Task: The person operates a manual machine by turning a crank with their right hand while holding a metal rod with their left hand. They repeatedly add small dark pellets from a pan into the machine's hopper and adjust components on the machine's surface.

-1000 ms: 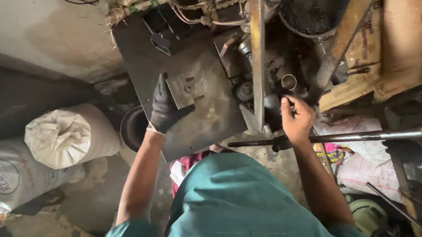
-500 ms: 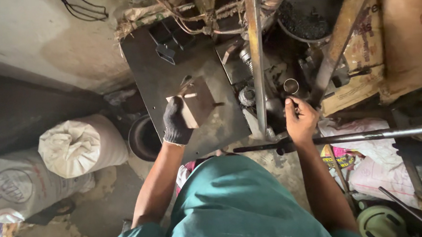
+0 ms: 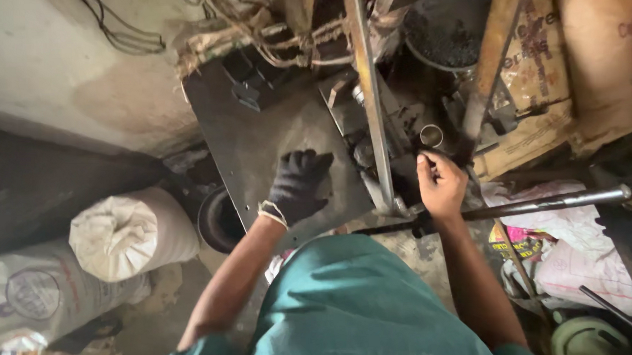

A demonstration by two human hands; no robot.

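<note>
My left hand (image 3: 299, 187), in a black glove, lies palm down on a dark metal plate (image 3: 251, 152), its fingers slightly apart and pointing away from me. Nothing shows in it. My bare right hand (image 3: 441, 185) is closed in a fist on a small dark part of the machine, just below a short shiny metal ring (image 3: 431, 134). What the fist holds is mostly hidden. A slanted metal bar (image 3: 369, 97) runs between the two hands. A long steel rod (image 3: 544, 204) passes just under my right wrist.
Two white sacks (image 3: 130, 232) (image 3: 37, 300) lie at the left, beside a black round tub (image 3: 217, 221) under the plate's edge. Cardboard boxes (image 3: 546, 68) stand at the right, plastic bags (image 3: 582, 258) below them. A bowl of dark grit (image 3: 445, 40) and loose wires (image 3: 253, 38) sit behind.
My left hand slid up the plate. The small brownish square sheet it pressed on half a second ago is no longer seen. My right hand stayed by the ring.
</note>
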